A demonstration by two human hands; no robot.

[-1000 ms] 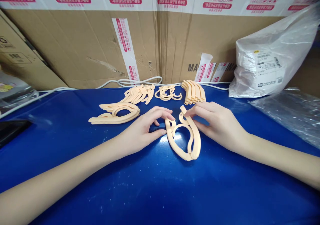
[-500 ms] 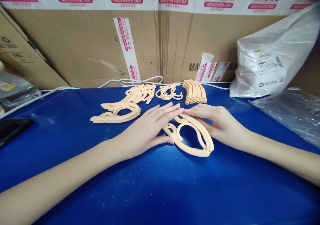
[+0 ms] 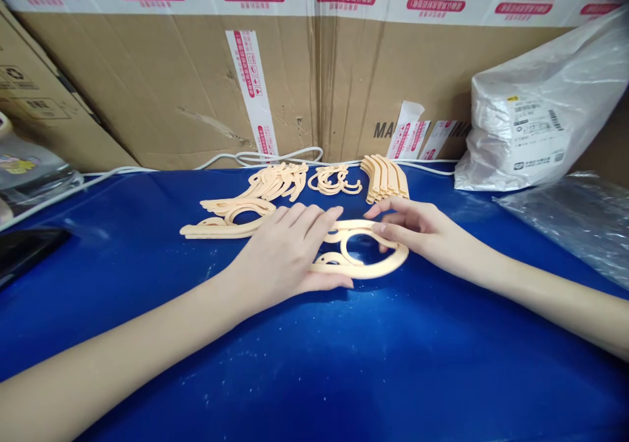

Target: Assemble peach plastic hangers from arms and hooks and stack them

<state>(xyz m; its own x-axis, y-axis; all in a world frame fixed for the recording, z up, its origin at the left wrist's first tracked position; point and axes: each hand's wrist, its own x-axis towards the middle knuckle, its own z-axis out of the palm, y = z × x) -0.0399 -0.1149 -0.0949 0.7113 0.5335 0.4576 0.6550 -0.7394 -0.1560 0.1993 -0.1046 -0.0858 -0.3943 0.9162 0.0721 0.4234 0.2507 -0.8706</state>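
Note:
A peach plastic folding hanger [image 3: 373, 268] lies flat on the blue table [image 3: 314, 363] between my hands. My left hand [image 3: 287, 252] rests on its left end with fingers stretched out flat. My right hand [image 3: 417, 229] touches its right side, fingers loosely spread over the curved arm. To the left lies a stack of finished hangers [image 3: 226, 222]. Behind it lie piles of loose parts: curved arms [image 3: 275, 181], hooks [image 3: 335, 180] and a bundle of bars [image 3: 386, 177].
Large cardboard boxes [image 3: 196, 82] wall off the back. White cables [image 3: 275, 159] run along their foot. A white plastic bag [image 3: 535, 121] and clear film [image 3: 574, 222] sit at the right. A dark object [image 3: 24, 245] lies at the left edge.
The hanger has swung from pointing toward me to lying sideways and has slid back. My left hand went from a pinch to flat on it.

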